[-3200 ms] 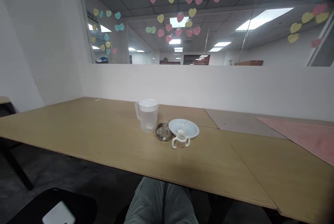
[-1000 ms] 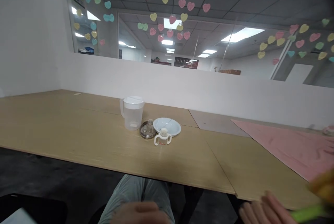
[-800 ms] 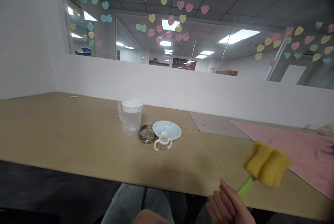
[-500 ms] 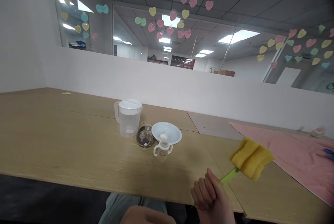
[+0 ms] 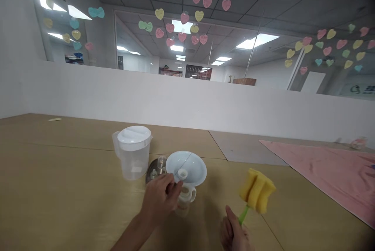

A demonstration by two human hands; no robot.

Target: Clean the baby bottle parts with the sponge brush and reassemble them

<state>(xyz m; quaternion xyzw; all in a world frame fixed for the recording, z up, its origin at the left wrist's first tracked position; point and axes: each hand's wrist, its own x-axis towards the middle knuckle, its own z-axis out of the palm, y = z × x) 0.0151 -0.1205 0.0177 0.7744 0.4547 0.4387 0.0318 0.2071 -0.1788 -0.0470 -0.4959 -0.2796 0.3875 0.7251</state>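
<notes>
My right hand (image 5: 234, 229) is wrapped round the green handle of a bottle brush with a yellow sponge head (image 5: 257, 190), held upright above the table. My left hand (image 5: 161, 194) has its fingers closed at the left side of a clear baby bottle (image 5: 184, 200), where they cover its left handle. The bottle stands uncapped, its white right handle showing. Just behind its mouth, a small white cap (image 5: 182, 174) appears against the pale bowl (image 5: 196, 165). A round metal dish (image 5: 150, 171) with small clear parts is partly hidden behind my left hand.
A clear plastic pitcher (image 5: 135, 161) with a white lid stands left of the dish. A pink cloth (image 5: 325, 169) covers the table's right side. The wooden table (image 5: 73, 188) runs back to a low white wall (image 5: 175, 98) beneath windows with heart-shaped notes.
My left hand has come up from the lap to the baby bottle. My right hand has moved the brush slightly left and lower. The view has shifted.
</notes>
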